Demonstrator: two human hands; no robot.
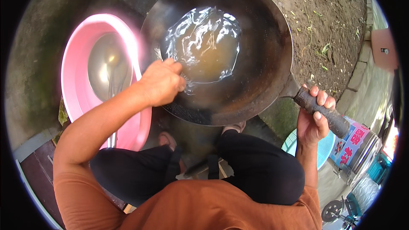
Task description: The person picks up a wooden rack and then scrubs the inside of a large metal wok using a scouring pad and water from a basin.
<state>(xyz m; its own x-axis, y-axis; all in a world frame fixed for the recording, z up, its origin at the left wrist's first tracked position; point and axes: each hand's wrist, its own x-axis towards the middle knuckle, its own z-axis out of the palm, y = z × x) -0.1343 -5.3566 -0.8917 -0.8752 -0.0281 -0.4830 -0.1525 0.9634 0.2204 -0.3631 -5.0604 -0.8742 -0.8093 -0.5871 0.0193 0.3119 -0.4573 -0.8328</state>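
A large dark wok (265,54) tilts in front of me with a pool of rippling, brownish water (207,57) in it. My right hand (314,115) grips its wrapped, cylindrical handle (340,124). Inside the near left part of the wok, my left hand (164,81) has its fingers curled down at the water's edge. Its fingertips are hidden, so I cannot tell whether they hold a scrubber or cloth. Beside the wok on the left is a pink plastic basin (75,73) of cloudy water, with a metal utensil (111,84) partly in it.
Bare soil (332,22) with plant scraps lies beyond the wok, bordered by a stone kerb (356,75). A turquoise plastic basket (326,147) stands by my right forearm, near a printed box (348,143). My knees (262,166) are below the wok. A wheeled vehicle (332,211) is farther right.
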